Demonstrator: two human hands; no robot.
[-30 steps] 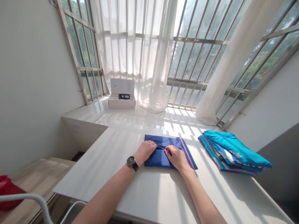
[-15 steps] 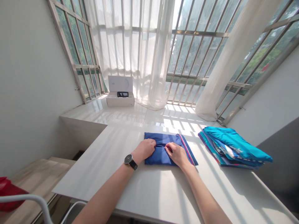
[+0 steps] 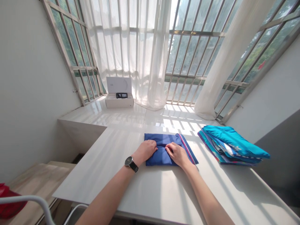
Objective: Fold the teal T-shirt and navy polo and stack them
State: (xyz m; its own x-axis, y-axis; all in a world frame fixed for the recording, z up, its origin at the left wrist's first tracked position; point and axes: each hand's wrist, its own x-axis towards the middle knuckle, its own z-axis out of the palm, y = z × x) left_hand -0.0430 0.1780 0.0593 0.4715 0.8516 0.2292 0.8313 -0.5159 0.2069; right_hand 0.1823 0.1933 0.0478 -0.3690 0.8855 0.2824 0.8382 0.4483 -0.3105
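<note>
A dark blue folded garment [image 3: 161, 160] lies flat on the white table, with a red and white stripe along its right side. My left hand [image 3: 147, 150], a black-strapped watch [image 3: 131, 163] on its wrist, rests on the garment's left part, its fingers curled closed on the cloth near the middle fold. On the right part, my right hand [image 3: 175, 152] pinches the cloth at the same fold, thumb and forefinger together. A narrow gap separates the two hands. The left fingertips are partly hidden.
A stack of folded clothes [image 3: 231, 145], bright teal on top, sits at the table's right side. An opened white box [image 3: 119, 102] with a phone-like device [image 3: 122, 95] stands on the sill. A white curved metal bar [image 3: 30, 198] and a red item [image 3: 10, 203] are at lower left.
Both hands keep nearly the same hold on the blue garment. The view has shifted slightly; little else differs.
</note>
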